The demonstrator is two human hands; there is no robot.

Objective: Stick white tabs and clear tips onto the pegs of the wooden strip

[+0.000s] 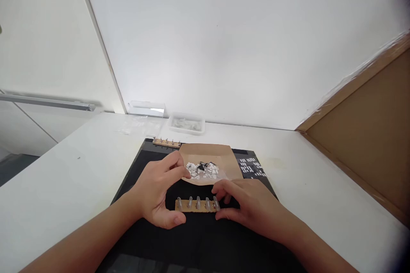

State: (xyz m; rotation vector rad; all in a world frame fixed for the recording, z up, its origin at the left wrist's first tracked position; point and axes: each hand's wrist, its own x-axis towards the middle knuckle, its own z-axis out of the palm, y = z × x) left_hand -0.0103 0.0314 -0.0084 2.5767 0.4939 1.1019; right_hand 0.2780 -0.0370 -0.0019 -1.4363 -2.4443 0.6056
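On the black mat (198, 239) lies a light brown strip (194, 207) carrying a row of several clear nail tips (198, 203), all standing up. My left hand (160, 192) is at the strip's left end, thumb and fingers spread apart with nothing between them. At the other end, my right hand (243, 200) is curled around the rightmost clear nail tip (216, 203). Its index finger is at the tip's top and its thumb by the strip's lower corner. Behind both hands sits a brown paper tray (208, 150) with white scraps (208, 171) and some black bits.
A second strip (166, 142) with bare metal pegs lies at the mat's back left. Small white pieces (250, 165) are laid out at the right. Farther back are a clear plastic bag (137, 126) and a white box (186, 125) of clear pieces, near the wall.
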